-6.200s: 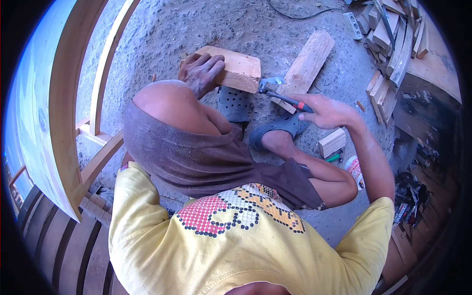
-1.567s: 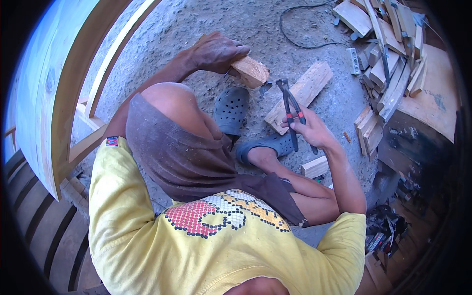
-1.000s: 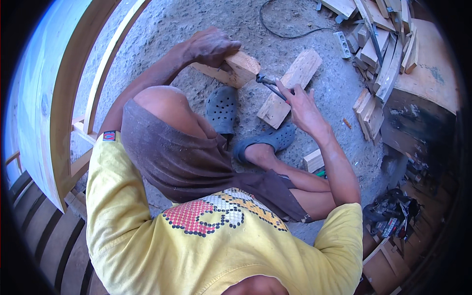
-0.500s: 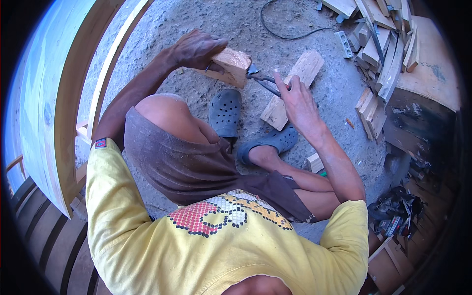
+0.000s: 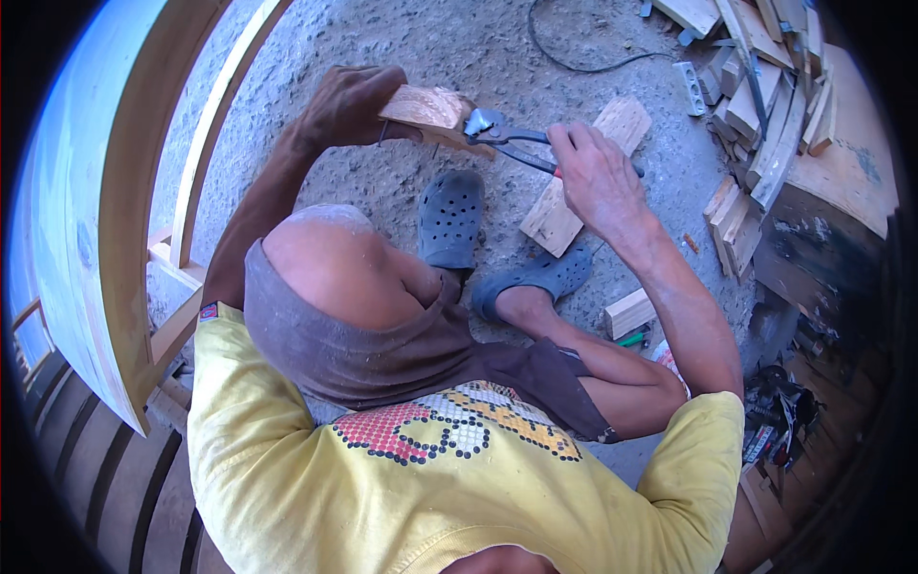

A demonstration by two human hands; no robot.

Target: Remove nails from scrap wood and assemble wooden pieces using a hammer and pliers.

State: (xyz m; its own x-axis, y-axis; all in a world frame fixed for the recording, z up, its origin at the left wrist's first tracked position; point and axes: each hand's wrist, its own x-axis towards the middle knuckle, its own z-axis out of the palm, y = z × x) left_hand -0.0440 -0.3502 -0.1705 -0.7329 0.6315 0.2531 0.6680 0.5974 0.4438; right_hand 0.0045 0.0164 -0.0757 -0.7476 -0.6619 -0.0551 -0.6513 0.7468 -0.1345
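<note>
My left hand (image 5: 356, 103) is closed around the near end of a short wooden block (image 5: 427, 107), held above the ground. A thin nail-like piece sticks out of the block beside my fingers. My right hand (image 5: 600, 177) grips the handles of a pair of pincers (image 5: 485, 124). Their metal jaws meet the block's right end; whether they bite on a nail there is too small to tell. Beneath my right hand, another wooden block (image 5: 555, 218) lies on the ground.
At left stands a curved wooden frame (image 5: 153, 124) beside dark slats (image 5: 86, 459). A pile of wood offcuts (image 5: 765, 105), a white power strip (image 5: 688, 88) and a black cable (image 5: 574, 67) lie at the upper right. A small block (image 5: 629, 313) sits by my right foot.
My left hand and the block have shifted left, and the block is tilted differently. The pincers have turned flatter, and my right hand has moved slightly right, its forefinger now curled in.
</note>
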